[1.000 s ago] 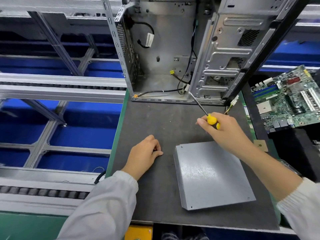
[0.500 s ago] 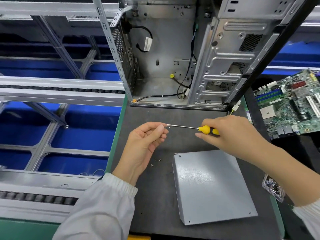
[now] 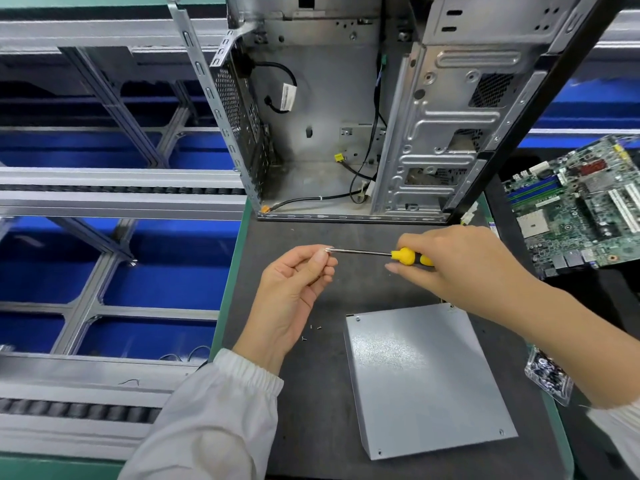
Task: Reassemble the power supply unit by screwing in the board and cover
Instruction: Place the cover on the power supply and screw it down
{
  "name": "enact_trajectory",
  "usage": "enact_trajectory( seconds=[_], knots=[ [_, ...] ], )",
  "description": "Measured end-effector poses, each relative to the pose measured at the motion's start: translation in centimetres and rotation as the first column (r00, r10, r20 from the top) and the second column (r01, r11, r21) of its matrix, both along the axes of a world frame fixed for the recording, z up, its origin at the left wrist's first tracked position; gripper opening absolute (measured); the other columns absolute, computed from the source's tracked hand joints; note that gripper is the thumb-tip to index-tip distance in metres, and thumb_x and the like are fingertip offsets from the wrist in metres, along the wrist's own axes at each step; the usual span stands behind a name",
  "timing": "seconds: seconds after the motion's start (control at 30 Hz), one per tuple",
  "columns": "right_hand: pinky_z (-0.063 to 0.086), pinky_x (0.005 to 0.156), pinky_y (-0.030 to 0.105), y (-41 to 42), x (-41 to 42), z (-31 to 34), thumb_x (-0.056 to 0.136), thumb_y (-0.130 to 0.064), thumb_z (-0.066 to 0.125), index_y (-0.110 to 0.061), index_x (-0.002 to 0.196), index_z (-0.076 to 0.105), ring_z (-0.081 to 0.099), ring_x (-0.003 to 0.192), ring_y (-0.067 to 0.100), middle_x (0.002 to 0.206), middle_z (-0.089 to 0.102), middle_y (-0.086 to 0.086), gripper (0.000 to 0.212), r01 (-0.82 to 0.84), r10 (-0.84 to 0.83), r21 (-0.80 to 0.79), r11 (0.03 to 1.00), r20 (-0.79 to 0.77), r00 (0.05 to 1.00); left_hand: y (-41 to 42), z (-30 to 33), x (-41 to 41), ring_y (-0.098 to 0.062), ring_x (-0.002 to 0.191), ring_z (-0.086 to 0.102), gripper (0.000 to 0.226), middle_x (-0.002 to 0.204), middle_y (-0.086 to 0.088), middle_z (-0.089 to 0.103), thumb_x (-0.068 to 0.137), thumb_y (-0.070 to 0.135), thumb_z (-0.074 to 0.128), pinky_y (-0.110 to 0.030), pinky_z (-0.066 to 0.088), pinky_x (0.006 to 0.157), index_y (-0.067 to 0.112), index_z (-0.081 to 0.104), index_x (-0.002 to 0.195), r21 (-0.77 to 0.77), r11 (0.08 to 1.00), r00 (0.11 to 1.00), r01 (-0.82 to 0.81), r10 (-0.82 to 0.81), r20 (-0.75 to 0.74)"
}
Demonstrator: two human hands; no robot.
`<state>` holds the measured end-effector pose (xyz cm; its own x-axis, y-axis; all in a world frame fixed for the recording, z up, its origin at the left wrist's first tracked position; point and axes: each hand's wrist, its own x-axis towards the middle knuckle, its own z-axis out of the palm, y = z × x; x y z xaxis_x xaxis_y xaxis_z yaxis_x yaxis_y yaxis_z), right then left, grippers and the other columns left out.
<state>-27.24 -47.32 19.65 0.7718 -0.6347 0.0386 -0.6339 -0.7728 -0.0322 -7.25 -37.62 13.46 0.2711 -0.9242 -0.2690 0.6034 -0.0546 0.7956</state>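
Observation:
The grey metal power supply unit lies flat on the dark mat, cover up, with small screw holes at its corners. My right hand grips a yellow-and-black screwdriver above the mat, its shaft pointing left. My left hand is raised beside it, and its fingertips pinch a small screw at the screwdriver's tip. A few loose screws lie on the mat just left of the unit.
An open computer case stands at the back of the mat. A green motherboard lies at the right. A small clear tray of screws sits by my right forearm. Roller conveyor rails run along the left.
My left hand rose from the mat, where loose screws now show, to the screwdriver tip. My right hand swung the screwdriver from pointing at the case to pointing left.

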Motion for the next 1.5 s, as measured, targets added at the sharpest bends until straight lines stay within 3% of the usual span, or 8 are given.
enact_trajectory(
  seconds=[0.37, 0.6, 0.77, 0.83, 0.97, 1.07, 1.27, 1.5],
  knots=[
    [0.028, 0.049, 0.026, 0.0, 0.1, 0.2, 0.092, -0.061, 0.025, -0.028, 0.086, 0.044, 0.056, 0.068, 0.014, 0.074, 0.057, -0.006, 0.039, -0.026, 0.020, -0.057, 0.998, -0.102, 0.995, 0.0, -0.1, 0.2, -0.008, 0.069, 0.064, 0.013, 0.076, -0.004, 0.070, 0.080, 0.013, 0.067, -0.018, 0.054, 0.069, 0.012, 0.079, 0.084, -0.026, 0.999, 0.999, 0.029, -0.028, 0.032],
    [0.021, 0.047, 0.028, 0.2, 0.4, 0.7, 0.093, -0.060, 0.023, -0.027, 0.082, 0.032, 0.045, 0.062, 0.017, 0.068, 0.046, -0.006, 0.035, -0.056, 0.036, -0.102, 0.993, -0.188, 0.982, 0.2, 0.0, 0.9, -0.011, 0.069, 0.066, 0.013, 0.075, -0.002, 0.073, 0.080, 0.008, 0.071, -0.019, 0.053, 0.069, 0.018, 0.079, 0.081, -0.159, 0.987, 0.895, -0.020, 0.088, 0.437],
    [0.018, 0.047, 0.028, -0.1, 0.6, 1.1, 0.093, -0.058, 0.025, -0.026, 0.080, 0.034, 0.045, 0.062, 0.018, 0.068, 0.048, -0.006, 0.036, -0.095, 0.071, -0.125, 0.988, -0.182, 0.981, 0.2, 0.2, 1.2, -0.010, 0.070, 0.066, 0.021, 0.075, 0.001, 0.073, 0.084, 0.001, 0.068, -0.019, 0.053, 0.070, 0.020, 0.078, 0.081, -0.180, 0.984, 0.871, 0.001, 0.088, 0.484],
    [0.018, 0.046, 0.028, -0.1, 0.6, 1.1, 0.093, -0.058, 0.025, -0.026, 0.078, 0.031, 0.044, 0.061, 0.019, 0.063, 0.043, -0.006, 0.035, -0.117, 0.087, -0.140, 0.983, -0.199, 0.976, 0.4, 0.1, 1.2, -0.009, 0.069, 0.066, 0.021, 0.073, 0.002, 0.072, 0.085, -0.002, 0.069, -0.019, 0.053, 0.069, 0.017, 0.077, 0.083, -0.174, 0.985, 0.810, 0.016, 0.089, 0.579],
    [0.018, 0.047, 0.029, -0.3, -0.1, 1.3, 0.092, -0.057, 0.035, -0.026, 0.074, 0.033, 0.037, 0.054, 0.015, 0.054, 0.033, -0.007, 0.036, -0.145, 0.129, -0.074, 0.987, -0.189, 0.974, 0.9, 0.3, 1.4, -0.008, 0.068, 0.063, 0.017, 0.074, 0.003, 0.069, 0.083, 0.003, 0.073, -0.021, 0.052, 0.070, 0.019, 0.074, 0.084, -0.180, 0.975, 0.538, 0.134, 0.081, 0.839],
    [0.021, 0.045, 0.028, -0.2, -0.6, 1.1, 0.087, -0.061, 0.040, -0.027, 0.065, 0.034, 0.034, 0.048, 0.005, 0.050, 0.036, -0.008, 0.041, -0.095, 0.106, 0.099, 0.991, -0.113, 0.988, 1.1, 0.7, 1.0, -0.010, 0.067, 0.063, 0.016, 0.073, 0.000, 0.069, 0.083, 0.001, 0.072, -0.026, 0.054, 0.070, 0.017, 0.074, 0.084, -0.183, 0.974, 0.593, 0.131, 0.071, 0.802],
    [0.025, 0.046, 0.028, 0.9, -1.0, -0.2, 0.085, -0.061, 0.048, -0.022, 0.062, 0.041, 0.039, 0.048, 0.010, 0.049, 0.038, -0.003, 0.046, 0.006, -0.008, 0.339, 0.941, 0.005, 1.000, 1.0, 0.2, -0.3, -0.011, 0.068, 0.066, 0.018, 0.074, 0.002, 0.071, 0.083, -0.006, 0.069, -0.021, 0.053, 0.072, 0.007, 0.071, 0.096, -0.176, 0.984, 0.822, 0.038, 0.070, 0.566],
    [0.029, 0.052, 0.033, 1.9, -2.3, -1.1, 0.082, -0.061, 0.051, -0.014, 0.062, 0.038, 0.029, 0.051, 0.013, 0.051, 0.030, -0.003, 0.053, 0.032, -0.097, 0.492, 0.870, 0.109, 0.989, 3.1, -0.9, -0.8, -0.018, 0.095, 0.068, 0.043, 0.098, -0.006, 0.072, 0.077, 0.004, 0.078, -0.030, 0.053, 0.091, 0.015, 0.063, 0.116, -0.091, 0.980, 0.810, 0.179, -0.094, 0.579]
  ],
)
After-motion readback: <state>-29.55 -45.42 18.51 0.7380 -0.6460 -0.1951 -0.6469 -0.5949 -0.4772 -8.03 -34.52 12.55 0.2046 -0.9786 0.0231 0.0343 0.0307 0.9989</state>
